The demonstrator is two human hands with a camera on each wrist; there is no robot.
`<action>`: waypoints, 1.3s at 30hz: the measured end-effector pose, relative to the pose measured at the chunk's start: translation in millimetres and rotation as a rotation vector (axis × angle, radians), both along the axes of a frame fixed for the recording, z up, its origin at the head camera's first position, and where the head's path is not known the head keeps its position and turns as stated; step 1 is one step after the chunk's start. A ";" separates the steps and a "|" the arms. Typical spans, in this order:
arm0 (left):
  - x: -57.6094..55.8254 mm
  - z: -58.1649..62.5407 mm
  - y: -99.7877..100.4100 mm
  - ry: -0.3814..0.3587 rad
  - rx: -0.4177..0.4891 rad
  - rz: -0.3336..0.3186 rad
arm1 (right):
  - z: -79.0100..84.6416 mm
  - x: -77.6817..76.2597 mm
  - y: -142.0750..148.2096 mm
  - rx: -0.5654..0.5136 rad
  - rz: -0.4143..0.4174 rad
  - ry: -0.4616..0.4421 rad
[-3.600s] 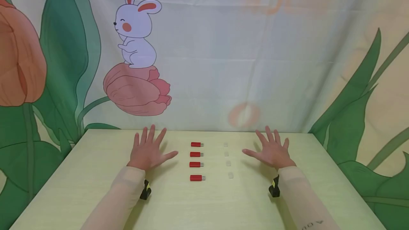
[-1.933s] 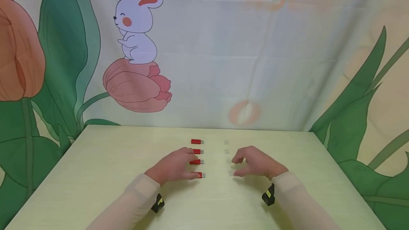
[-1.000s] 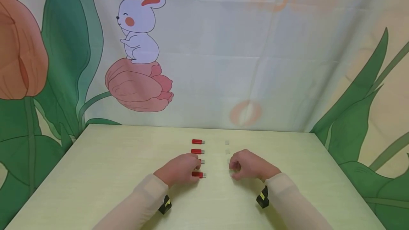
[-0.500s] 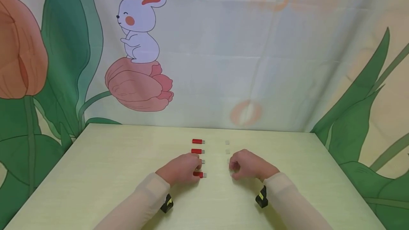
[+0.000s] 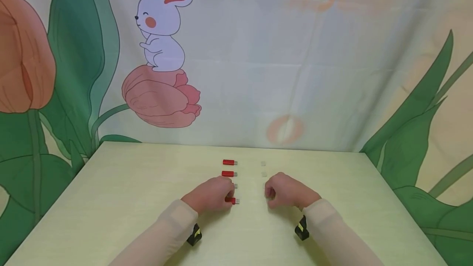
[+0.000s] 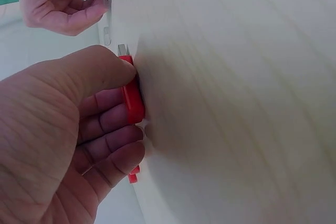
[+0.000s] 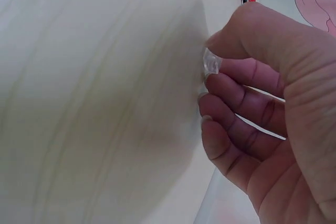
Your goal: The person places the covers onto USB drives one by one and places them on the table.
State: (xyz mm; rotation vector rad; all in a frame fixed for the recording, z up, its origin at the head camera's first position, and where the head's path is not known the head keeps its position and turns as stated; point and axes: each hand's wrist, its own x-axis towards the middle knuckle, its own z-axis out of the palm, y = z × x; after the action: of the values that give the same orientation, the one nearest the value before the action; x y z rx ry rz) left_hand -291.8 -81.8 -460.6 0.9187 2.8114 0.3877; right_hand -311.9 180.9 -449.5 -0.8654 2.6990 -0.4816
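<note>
My left hand [image 5: 211, 194] pinches the nearest red USB stick [image 6: 133, 98] between thumb and fingers, at the table surface. Its metal plug [image 5: 237, 201] points to the right. In the right wrist view, a small clear cap [image 7: 211, 62] sits between the thumb and forefinger of my right hand [image 5: 290, 191], which pinches it. Another USB stick lies partly under my left hand, only its plug [image 5: 235, 186] showing. Two more red sticks, a nearer one [image 5: 229, 173] and a farther one [image 5: 230, 162], lie beyond it. Two clear caps [image 5: 264, 174] are visible beyond my right hand.
The pale wooden table [image 5: 129, 200] ends at a printed cloth [image 5: 236, 73] with a rabbit and flowers. A black-and-yellow wrist device [image 5: 194, 235] is worn on the left wrist, and a similar device [image 5: 301, 229] on the right.
Both hands, earlier spread flat on the table at either side, have come inward to the nearest stick and cap. Their fingers have curled and now pinch them. Over the last second they barely move.
</note>
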 end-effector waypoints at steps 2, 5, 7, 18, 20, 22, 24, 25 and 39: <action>0.7 0.2 0.0 0.013 0.000 -0.005 | 0.6 1.2 -0.6 0.007 -0.011 -0.006; 1.5 -1.0 0.3 0.029 -0.002 -0.007 | -0.5 1.2 -0.8 0.016 -0.008 0.007; 2.0 -1.9 0.1 0.035 -0.003 -0.006 | -1.7 0.7 -0.3 0.021 0.000 0.023; 8.1 -1.4 -0.9 0.059 -0.003 -0.012 | -6.0 1.5 -2.7 0.054 0.004 0.066; 9.2 -1.3 -1.6 0.075 -0.006 -0.017 | -6.0 2.0 -2.5 0.060 0.007 0.080; 10.0 -1.3 -2.5 0.081 -0.002 -0.018 | -5.9 2.8 -1.9 0.065 -0.001 0.085; 11.0 -0.9 -3.8 0.072 0.013 -0.014 | -5.6 4.0 -1.6 0.066 -0.007 0.091; 11.2 -0.6 -4.6 0.067 0.025 -0.013 | -5.5 4.4 -1.5 0.069 -0.010 0.095; 9.7 -5.3 -17.5 -0.070 0.394 -0.004 | 3.0 13.6 2.3 -0.029 0.006 0.138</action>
State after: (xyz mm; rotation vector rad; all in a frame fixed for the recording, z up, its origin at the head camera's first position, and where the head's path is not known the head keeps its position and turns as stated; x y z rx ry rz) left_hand -282.1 -99.3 -465.9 0.9549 2.7161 0.9789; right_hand -298.3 183.3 -446.4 -0.9470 2.8192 -0.4779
